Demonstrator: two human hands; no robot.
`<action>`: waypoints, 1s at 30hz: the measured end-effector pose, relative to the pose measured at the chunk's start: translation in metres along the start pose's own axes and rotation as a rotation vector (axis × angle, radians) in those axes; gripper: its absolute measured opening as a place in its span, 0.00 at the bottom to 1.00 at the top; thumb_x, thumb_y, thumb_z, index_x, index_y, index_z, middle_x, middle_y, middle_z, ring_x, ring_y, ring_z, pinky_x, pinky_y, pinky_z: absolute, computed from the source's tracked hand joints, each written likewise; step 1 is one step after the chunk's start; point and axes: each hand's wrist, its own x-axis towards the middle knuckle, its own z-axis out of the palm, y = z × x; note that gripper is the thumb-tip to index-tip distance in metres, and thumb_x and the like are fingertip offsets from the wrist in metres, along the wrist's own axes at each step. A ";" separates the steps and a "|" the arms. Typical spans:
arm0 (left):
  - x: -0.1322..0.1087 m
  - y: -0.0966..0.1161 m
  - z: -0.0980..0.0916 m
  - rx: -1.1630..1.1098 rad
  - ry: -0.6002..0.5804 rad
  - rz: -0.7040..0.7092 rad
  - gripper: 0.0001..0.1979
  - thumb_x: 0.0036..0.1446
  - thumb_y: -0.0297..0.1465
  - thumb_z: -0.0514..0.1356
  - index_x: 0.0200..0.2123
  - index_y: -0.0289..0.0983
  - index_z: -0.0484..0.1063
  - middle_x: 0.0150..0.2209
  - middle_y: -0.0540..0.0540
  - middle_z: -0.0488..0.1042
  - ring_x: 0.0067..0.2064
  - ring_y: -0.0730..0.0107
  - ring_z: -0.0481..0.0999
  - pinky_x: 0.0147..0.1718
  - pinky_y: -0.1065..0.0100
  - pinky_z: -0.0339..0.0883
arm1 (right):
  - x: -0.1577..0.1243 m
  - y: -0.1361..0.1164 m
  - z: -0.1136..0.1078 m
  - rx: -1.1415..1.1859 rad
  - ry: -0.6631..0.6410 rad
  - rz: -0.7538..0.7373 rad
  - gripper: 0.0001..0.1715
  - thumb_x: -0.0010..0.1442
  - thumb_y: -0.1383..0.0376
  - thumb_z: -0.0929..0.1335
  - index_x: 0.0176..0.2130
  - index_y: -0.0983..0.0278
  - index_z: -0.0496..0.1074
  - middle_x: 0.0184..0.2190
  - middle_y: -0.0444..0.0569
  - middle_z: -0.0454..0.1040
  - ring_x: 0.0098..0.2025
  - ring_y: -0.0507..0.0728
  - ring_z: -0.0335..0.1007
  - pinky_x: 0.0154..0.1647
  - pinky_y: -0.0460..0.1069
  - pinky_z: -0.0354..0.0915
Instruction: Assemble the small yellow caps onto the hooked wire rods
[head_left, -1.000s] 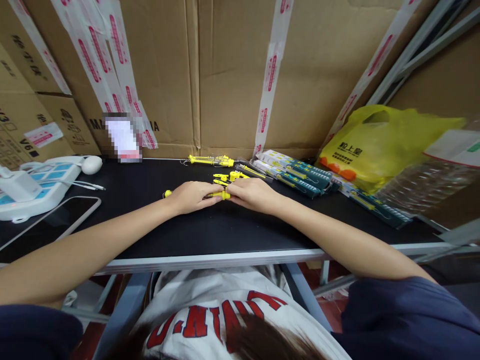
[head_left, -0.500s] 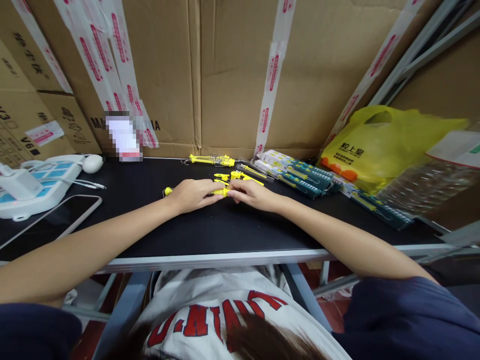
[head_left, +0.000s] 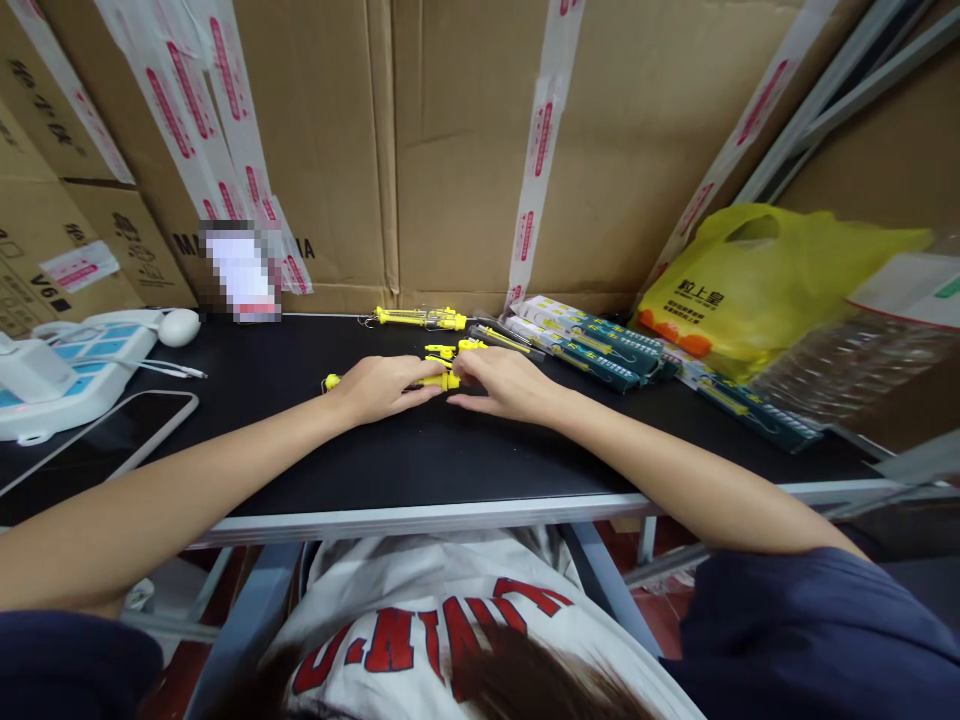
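Note:
My left hand is closed over a slim tool with yellow ends; one end sticks out past the wrist side, the other past the fingertips. The middle of this tool is hidden under the hand. Beside its right end is my right hand, thumb and fingers apart; whether a fingertip touches the tool I cannot tell. Just behind both hands lie small yellow plastic pieces. Farther back rests a bundle of yellow-ended metal rods with hooks.
Printed slim boxes lie at the right, near a yellow plastic bag and a clear plastic container. A power strip with cables and a phone lie at the left. Cardboard boxes wall the back.
My right thumb and fingers have spread from their pinch at the tool's right end. The left hand keeps its hold; the view has shifted slightly.

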 end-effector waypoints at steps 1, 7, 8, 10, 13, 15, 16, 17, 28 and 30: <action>0.000 0.000 0.000 0.000 0.000 -0.001 0.25 0.70 0.47 0.43 0.57 0.44 0.70 0.45 0.48 0.79 0.45 0.65 0.79 0.33 0.72 0.63 | 0.000 0.001 0.001 0.008 -0.008 0.032 0.17 0.68 0.52 0.63 0.39 0.64 0.65 0.32 0.52 0.73 0.33 0.57 0.66 0.35 0.49 0.57; 0.000 0.001 0.000 0.012 0.004 0.001 0.25 0.70 0.47 0.43 0.57 0.44 0.70 0.44 0.49 0.79 0.45 0.67 0.78 0.32 0.72 0.62 | 0.001 0.011 0.012 0.172 -0.082 0.066 0.20 0.72 0.55 0.57 0.37 0.64 0.68 0.33 0.52 0.73 0.35 0.57 0.66 0.38 0.49 0.58; 0.000 0.001 0.000 0.013 -0.002 0.001 0.25 0.70 0.47 0.43 0.57 0.45 0.70 0.44 0.49 0.79 0.45 0.67 0.78 0.31 0.72 0.62 | 0.001 0.012 0.014 0.211 -0.082 0.062 0.20 0.72 0.56 0.57 0.36 0.64 0.68 0.32 0.51 0.73 0.35 0.56 0.66 0.38 0.49 0.58; 0.000 0.001 -0.001 0.010 -0.015 0.002 0.24 0.70 0.47 0.44 0.57 0.45 0.70 0.43 0.48 0.79 0.44 0.67 0.78 0.31 0.73 0.61 | 0.001 0.013 0.015 0.269 -0.070 0.069 0.18 0.70 0.56 0.59 0.35 0.64 0.68 0.32 0.50 0.73 0.34 0.55 0.65 0.37 0.48 0.58; -0.001 0.002 -0.001 0.001 -0.024 -0.002 0.25 0.70 0.47 0.43 0.56 0.44 0.71 0.43 0.48 0.79 0.43 0.67 0.78 0.31 0.73 0.61 | 0.001 0.011 0.013 0.298 -0.047 0.085 0.15 0.68 0.56 0.63 0.35 0.64 0.67 0.31 0.49 0.71 0.32 0.54 0.64 0.35 0.47 0.57; -0.001 0.002 -0.001 -0.009 -0.028 0.003 0.25 0.69 0.48 0.43 0.56 0.44 0.71 0.43 0.48 0.79 0.43 0.67 0.78 0.31 0.73 0.62 | 0.000 0.009 0.011 0.259 -0.040 0.075 0.13 0.67 0.57 0.65 0.35 0.64 0.66 0.30 0.48 0.71 0.31 0.54 0.63 0.33 0.47 0.56; 0.000 0.002 -0.001 -0.013 -0.028 0.007 0.25 0.69 0.48 0.43 0.55 0.44 0.71 0.43 0.48 0.79 0.43 0.67 0.78 0.31 0.73 0.62 | 0.001 0.008 0.009 0.220 -0.036 0.059 0.12 0.66 0.58 0.65 0.35 0.64 0.66 0.31 0.49 0.71 0.32 0.55 0.63 0.33 0.47 0.56; 0.000 0.001 0.000 -0.015 -0.027 0.010 0.25 0.69 0.48 0.43 0.55 0.44 0.71 0.42 0.48 0.79 0.43 0.67 0.79 0.32 0.72 0.63 | 0.001 0.007 0.008 0.174 -0.029 0.035 0.11 0.66 0.59 0.65 0.35 0.63 0.65 0.31 0.49 0.71 0.32 0.55 0.64 0.33 0.48 0.56; 0.000 0.000 0.001 -0.032 0.004 0.014 0.25 0.69 0.48 0.43 0.56 0.44 0.70 0.45 0.48 0.79 0.45 0.66 0.79 0.34 0.72 0.64 | 0.001 0.005 0.006 0.051 -0.016 0.074 0.21 0.69 0.51 0.60 0.38 0.64 0.68 0.32 0.53 0.74 0.35 0.58 0.66 0.37 0.50 0.56; 0.000 0.000 0.001 -0.038 0.009 0.008 0.25 0.69 0.48 0.43 0.56 0.44 0.71 0.45 0.48 0.79 0.45 0.66 0.79 0.34 0.72 0.64 | 0.001 0.008 0.009 0.109 -0.051 0.072 0.22 0.72 0.54 0.57 0.37 0.65 0.69 0.32 0.53 0.74 0.35 0.57 0.66 0.38 0.50 0.56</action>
